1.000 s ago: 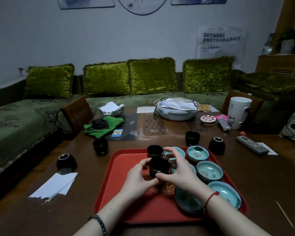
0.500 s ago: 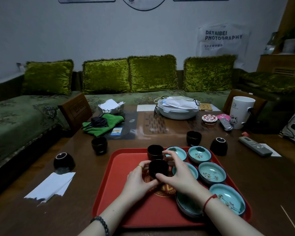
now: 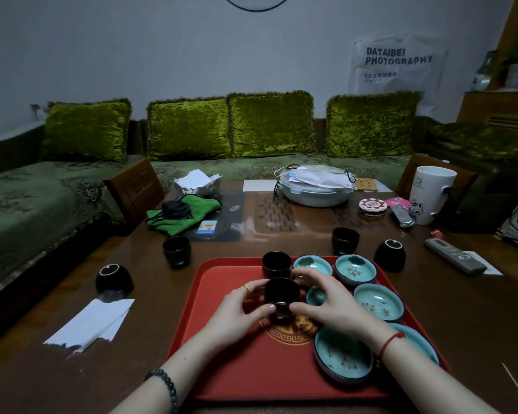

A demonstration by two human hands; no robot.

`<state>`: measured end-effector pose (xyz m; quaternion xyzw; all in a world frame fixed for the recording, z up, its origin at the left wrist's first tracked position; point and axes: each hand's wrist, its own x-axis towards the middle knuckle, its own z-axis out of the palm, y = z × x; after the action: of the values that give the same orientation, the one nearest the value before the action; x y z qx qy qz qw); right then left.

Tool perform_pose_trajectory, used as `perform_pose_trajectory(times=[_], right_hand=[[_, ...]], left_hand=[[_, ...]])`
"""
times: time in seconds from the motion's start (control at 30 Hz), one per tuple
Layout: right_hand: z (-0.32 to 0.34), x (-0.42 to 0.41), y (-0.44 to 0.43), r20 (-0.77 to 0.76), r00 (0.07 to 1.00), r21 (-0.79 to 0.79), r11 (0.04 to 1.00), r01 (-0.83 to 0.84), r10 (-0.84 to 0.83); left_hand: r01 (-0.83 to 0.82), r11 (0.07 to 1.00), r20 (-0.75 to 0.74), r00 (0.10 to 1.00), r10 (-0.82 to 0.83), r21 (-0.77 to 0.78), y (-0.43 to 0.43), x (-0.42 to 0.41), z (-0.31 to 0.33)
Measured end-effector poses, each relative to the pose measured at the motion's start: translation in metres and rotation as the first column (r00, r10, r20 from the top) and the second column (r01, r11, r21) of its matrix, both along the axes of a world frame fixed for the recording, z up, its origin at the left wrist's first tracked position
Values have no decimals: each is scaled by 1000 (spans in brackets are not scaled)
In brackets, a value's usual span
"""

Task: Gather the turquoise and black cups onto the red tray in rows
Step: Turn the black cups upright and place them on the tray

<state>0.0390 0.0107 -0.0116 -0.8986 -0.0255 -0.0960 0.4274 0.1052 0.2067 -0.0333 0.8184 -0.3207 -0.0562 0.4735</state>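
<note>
Risk, knock: the right hand arches over the narrow gap between the held black cup and the nearest turquoise cup. A loose release or a sweep of the wrist could, I judge, clip that cup, or the large turquoise cup just beside the forearm.
Risk, tip: the held black cup is tall on a narrow foot. Let go while tilted, it may topple.
Risk, row: it sits just in front of the second black cup. Set askew, the black row drifts off line.
Left hand: fingers curled, thumb on the near wall, grips the cup's left side.
Right hand: fingers curled round the far and right side, thumb low near the foot, also gripping.
Cup position: mid red tray, just above the gold emblem. Cannot tell whether the foot rests or is lifted.
Remaining: four black cups out on the bench, two of them upside down.
</note>
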Motion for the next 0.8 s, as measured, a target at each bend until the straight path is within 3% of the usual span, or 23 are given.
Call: perform_pose_trajectory(times=[0.47,0.63,0.8], right_hand=[[-1,0,1,-8,1000,-47,999,14,-14],[15,-1,14,96,995,-115,993,9,2],[41,13,61,190,978,-53,995,-83,91]], left_hand=[[-12,1000,-3,1000,12,-25,-2,0,-3],[-45,998,11,999,45,-38,15,-2,7],[-192,977,98,975,201,-96,69,8,36]])
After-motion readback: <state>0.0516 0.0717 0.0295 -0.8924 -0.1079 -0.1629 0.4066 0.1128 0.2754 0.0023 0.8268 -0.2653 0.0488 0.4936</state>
